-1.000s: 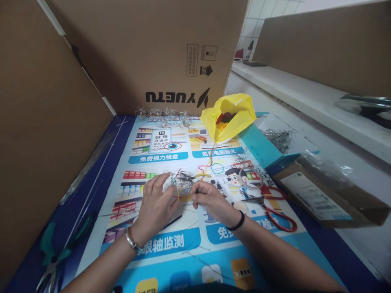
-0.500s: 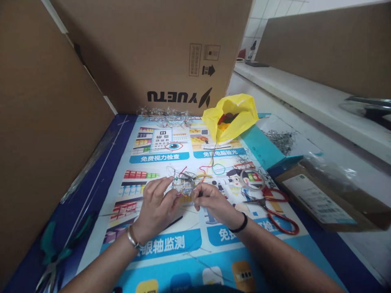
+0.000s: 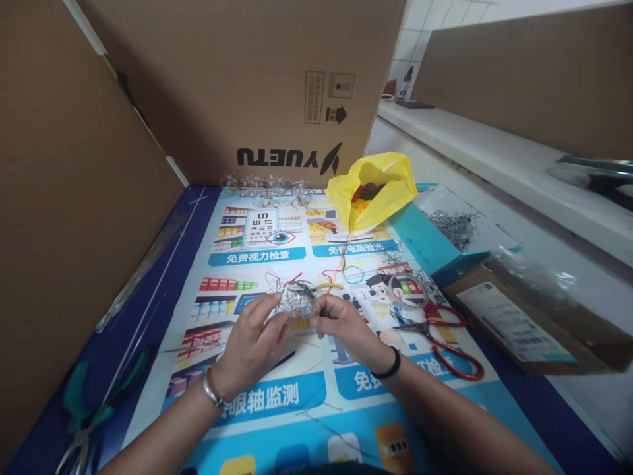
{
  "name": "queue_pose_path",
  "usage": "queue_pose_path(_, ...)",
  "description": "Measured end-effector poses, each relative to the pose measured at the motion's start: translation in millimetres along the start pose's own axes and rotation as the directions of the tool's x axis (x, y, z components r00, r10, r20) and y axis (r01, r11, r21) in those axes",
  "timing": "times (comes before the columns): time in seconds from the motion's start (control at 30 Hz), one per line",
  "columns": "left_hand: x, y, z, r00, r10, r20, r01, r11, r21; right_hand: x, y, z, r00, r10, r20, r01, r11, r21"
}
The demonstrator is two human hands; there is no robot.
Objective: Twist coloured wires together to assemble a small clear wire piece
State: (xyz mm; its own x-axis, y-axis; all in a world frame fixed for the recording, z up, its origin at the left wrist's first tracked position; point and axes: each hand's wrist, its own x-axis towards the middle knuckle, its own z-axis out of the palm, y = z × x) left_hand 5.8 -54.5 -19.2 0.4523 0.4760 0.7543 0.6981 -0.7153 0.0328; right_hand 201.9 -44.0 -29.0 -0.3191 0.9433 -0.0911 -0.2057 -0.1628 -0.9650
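A tangled wire piece [image 3: 297,298] with bits of coloured thread lies between my hands at the middle of the printed sheet. My left hand [image 3: 254,343] is at its left side, thumb and fingers curled round its edge. At its right side my right hand [image 3: 343,328] is closed, thumb against the bent forefinger; the fine part between them is too small to make out. Red, yellow and green threads [image 3: 353,274] run behind the right hand toward a yellow bag [image 3: 373,191].
Red-handled scissors [image 3: 457,359] and a clear tape roll [image 3: 408,290] lie at the right, beside an open carton [image 3: 524,323]. Green-handled pliers [image 3: 89,415] lie front left. Wire scraps [image 3: 267,183] line the back edge. Cardboard walls [image 3: 222,79] stand behind and left.
The fingers of my left hand have shifted slightly on the wire piece, and the piece has turned a little. My right hand has barely moved.
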Motion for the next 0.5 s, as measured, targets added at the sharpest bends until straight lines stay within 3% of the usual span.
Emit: queue_pose_path(0.5,-0.5,1.2,-0.3,1.000,0.012,-0.011,-0.012,1.000,0.024,-2.6,-8.5,4.1,0.995,0.097,0.009,-0.096,0.957,0.274)
